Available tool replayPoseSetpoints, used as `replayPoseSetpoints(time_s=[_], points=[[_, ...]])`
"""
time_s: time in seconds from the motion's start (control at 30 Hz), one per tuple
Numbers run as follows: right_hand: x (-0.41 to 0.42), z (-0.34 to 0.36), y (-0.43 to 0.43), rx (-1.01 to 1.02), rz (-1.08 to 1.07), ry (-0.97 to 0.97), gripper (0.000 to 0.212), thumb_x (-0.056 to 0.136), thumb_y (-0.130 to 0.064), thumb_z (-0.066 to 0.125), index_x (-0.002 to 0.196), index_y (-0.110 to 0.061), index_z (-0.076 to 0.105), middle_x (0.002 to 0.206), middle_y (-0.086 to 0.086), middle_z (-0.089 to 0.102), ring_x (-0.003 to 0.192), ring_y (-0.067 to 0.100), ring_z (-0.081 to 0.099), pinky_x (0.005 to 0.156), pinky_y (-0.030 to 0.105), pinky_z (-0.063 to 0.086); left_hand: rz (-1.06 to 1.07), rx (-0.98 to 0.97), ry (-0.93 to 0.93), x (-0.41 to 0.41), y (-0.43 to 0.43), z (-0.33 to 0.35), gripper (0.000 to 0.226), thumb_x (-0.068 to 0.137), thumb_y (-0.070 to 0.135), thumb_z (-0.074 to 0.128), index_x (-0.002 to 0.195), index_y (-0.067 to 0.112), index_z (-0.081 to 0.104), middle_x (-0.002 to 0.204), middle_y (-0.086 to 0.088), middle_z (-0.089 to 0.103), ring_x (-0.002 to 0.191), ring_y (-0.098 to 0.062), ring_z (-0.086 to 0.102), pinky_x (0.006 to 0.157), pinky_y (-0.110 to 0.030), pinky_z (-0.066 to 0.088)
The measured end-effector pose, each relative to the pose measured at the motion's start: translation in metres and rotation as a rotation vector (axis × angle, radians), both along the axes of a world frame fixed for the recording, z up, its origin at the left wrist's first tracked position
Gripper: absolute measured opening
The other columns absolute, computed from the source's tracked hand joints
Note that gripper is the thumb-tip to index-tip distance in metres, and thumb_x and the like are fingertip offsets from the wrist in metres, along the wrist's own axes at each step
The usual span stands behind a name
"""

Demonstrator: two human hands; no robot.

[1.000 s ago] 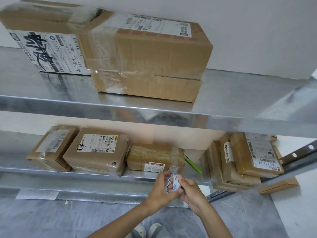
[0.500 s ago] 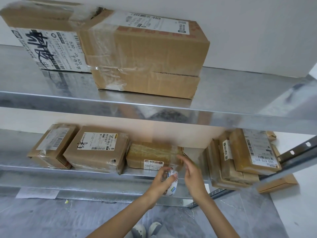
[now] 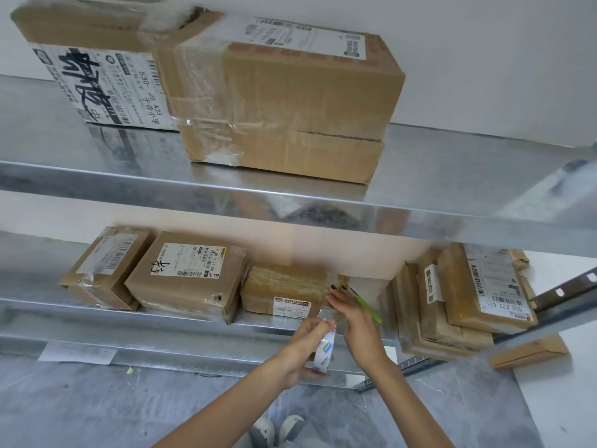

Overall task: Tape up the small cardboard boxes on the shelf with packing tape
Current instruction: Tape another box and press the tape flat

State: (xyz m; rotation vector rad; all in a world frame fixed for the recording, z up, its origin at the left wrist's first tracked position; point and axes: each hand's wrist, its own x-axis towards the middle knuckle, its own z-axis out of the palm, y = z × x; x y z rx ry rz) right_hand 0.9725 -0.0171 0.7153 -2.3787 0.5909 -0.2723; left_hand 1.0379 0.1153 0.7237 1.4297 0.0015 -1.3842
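Note:
A small cardboard box (image 3: 284, 291) wrapped in clear tape lies on the lower shelf (image 3: 161, 318), a red and white label on its front. My left hand (image 3: 305, 347) grips a roll of clear packing tape (image 3: 324, 350) just below the shelf's front edge. A strip of tape runs from the roll up to the box's right end. My right hand (image 3: 355, 318) lies with straight fingers against that right end, pressing the tape down.
Two taped boxes (image 3: 190, 273) sit left of the small one. A stack of flat parcels (image 3: 458, 299) leans at the right. A green-handled tool (image 3: 366, 305) lies behind my right hand. Large boxes (image 3: 277, 101) fill the upper shelf. Grey floor and my shoes show below.
My hands have separated. The right hand has left the roll and reached up to the box's right end. The left hand has drawn the roll down and out, stretching the tape.

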Motion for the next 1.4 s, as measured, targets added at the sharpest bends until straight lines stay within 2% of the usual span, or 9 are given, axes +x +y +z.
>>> replayPoseSetpoints(time_s=[0.23, 0.4, 0.5, 0.57, 0.77, 0.97, 1.13, 1.3, 1.4], points=[[0.001, 0.001, -0.001, -0.008, -0.006, -0.006, 0.075, 0.066, 0.028, 0.043, 0.130, -0.010, 0.056, 0.142, 0.003, 0.047, 0.137, 0.013, 0.032, 0.111, 0.019, 0.018, 0.026, -0.024, 0.117, -0.001, 0.002, 0.007, 0.042, 0.087, 0.047, 0.065, 0.117, 0.022, 0.050, 0.107, -0.011, 0.054, 0.092, -0.024, 0.064, 0.081, -0.056, 0.056], [0.004, 0.000, -0.001, 0.040, -0.005, -0.074, 0.058, 0.075, 0.022, 0.047, 0.123, -0.007, 0.063, 0.135, 0.004, 0.053, 0.132, 0.013, 0.040, 0.110, 0.018, 0.025, 0.061, -0.054, 0.180, 0.001, 0.003, 0.008, 0.046, 0.086, 0.048, 0.065, 0.122, 0.022, 0.050, 0.120, -0.015, 0.052, 0.099, -0.029, 0.066, 0.081, -0.055, 0.056], [0.004, 0.002, -0.010, 0.260, -0.227, -0.228, 0.039, 0.085, 0.016, 0.046, 0.106, -0.007, 0.070, 0.115, 0.001, 0.067, 0.110, 0.000, 0.058, 0.095, 0.006, 0.038, 0.086, -0.089, 0.194, -0.002, 0.002, 0.007, 0.045, 0.088, 0.046, 0.064, 0.124, 0.023, 0.048, 0.120, -0.015, 0.051, 0.100, -0.029, 0.064, 0.083, -0.056, 0.055], [0.003, -0.003, -0.023, 0.217, -0.399, -0.273, 0.035, 0.084, 0.016, 0.047, 0.099, -0.006, 0.070, 0.103, 0.004, 0.070, 0.096, 0.001, 0.063, 0.084, 0.007, 0.042, 0.095, -0.102, 0.183, -0.003, 0.002, 0.006, 0.041, 0.089, 0.044, 0.064, 0.123, 0.026, 0.047, 0.122, -0.013, 0.049, 0.103, -0.029, 0.061, 0.083, -0.055, 0.056], [0.009, -0.042, -0.048, -0.052, -0.367, 0.203, 0.028, 0.082, 0.003, 0.055, 0.107, -0.005, 0.065, 0.102, 0.018, 0.060, 0.099, 0.035, 0.054, 0.079, 0.035, 0.044, 0.128, -0.157, 0.240, -0.003, -0.003, 0.003, 0.037, 0.090, 0.037, 0.065, 0.122, 0.030, 0.047, 0.124, -0.010, 0.042, 0.102, -0.028, 0.052, 0.080, -0.052, 0.057], [0.025, -0.039, -0.048, -0.152, -0.335, 0.382, 0.019, 0.085, -0.005, 0.052, 0.102, -0.009, 0.055, 0.107, 0.012, 0.055, 0.103, 0.030, 0.049, 0.072, 0.035, 0.041, 0.163, -0.192, 0.352, -0.002, -0.004, 0.000, 0.039, 0.091, 0.038, 0.063, 0.124, 0.029, 0.046, 0.134, -0.011, 0.041, 0.119, -0.034, 0.048, 0.088, -0.060, 0.051], [0.024, -0.036, -0.052, -0.110, -0.292, 0.484, 0.024, 0.084, -0.011, 0.055, 0.105, -0.006, 0.045, 0.107, 0.013, 0.051, 0.097, 0.034, 0.056, 0.064, 0.031, 0.034, 0.177, -0.184, 0.444, 0.000, -0.004, -0.003, 0.051, 0.091, 0.042, 0.061, 0.133, 0.019, 0.045, 0.124, -0.016, 0.050, 0.103, -0.036, 0.056, 0.086, -0.058, 0.053], [0.012, -0.039, -0.053, 0.098, -0.471, 0.214, 0.017, 0.089, -0.004, 0.047, 0.106, 0.000, 0.049, 0.104, 0.021, 0.055, 0.086, 0.036, 0.056, 0.064, 0.032, 0.036, 0.154, -0.180, 0.433, -0.001, -0.001, -0.011, 0.058, 0.089, 0.044, 0.064, 0.137, 0.018, 0.044, 0.129, -0.018, 0.048, 0.105, -0.036, 0.057, 0.085, -0.057, 0.053], [0.001, -0.025, -0.046, 0.124, -0.545, 0.014, 0.012, 0.094, -0.015, 0.051, 0.094, -0.004, 0.056, 0.085, 0.015, 0.061, 0.076, 0.032, 0.057, 0.057, 0.030, 0.031, 0.121, -0.172, 0.361, -0.004, -0.001, -0.013, 0.049, 0.090, 0.041, 0.062, 0.132, 0.022, 0.044, 0.132, -0.016, 0.044, 0.104, -0.034, 0.054, 0.082, -0.054, 0.055]])
